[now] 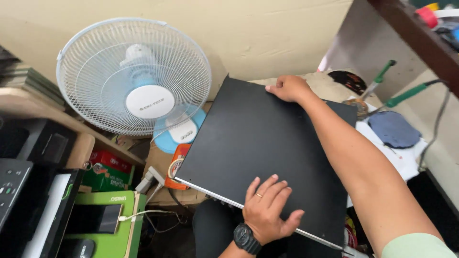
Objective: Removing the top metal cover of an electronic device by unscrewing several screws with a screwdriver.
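A: Hands?
B: Left hand [267, 210], watch on wrist, lies flat on the near edge of the black flat device case [263, 148], fingers spread, ring showing. Right hand [288, 88] reaches across, arm stretched, fingers curled over the far top corner.

A: Where's the case?
B: Tilted, held over the lap, far corner near the worktop [330, 88]. Silver front strip along the near edge.

A: Room around it?
B: Tight on the left: white and blue fan [136, 79] just beside the case's left edge. Right side: soldering irons with green handles [382, 76], dark round pad [394, 129] on white paper. Below left: green box [112, 222] with cable, red boxes under a wooden shelf [57, 117]
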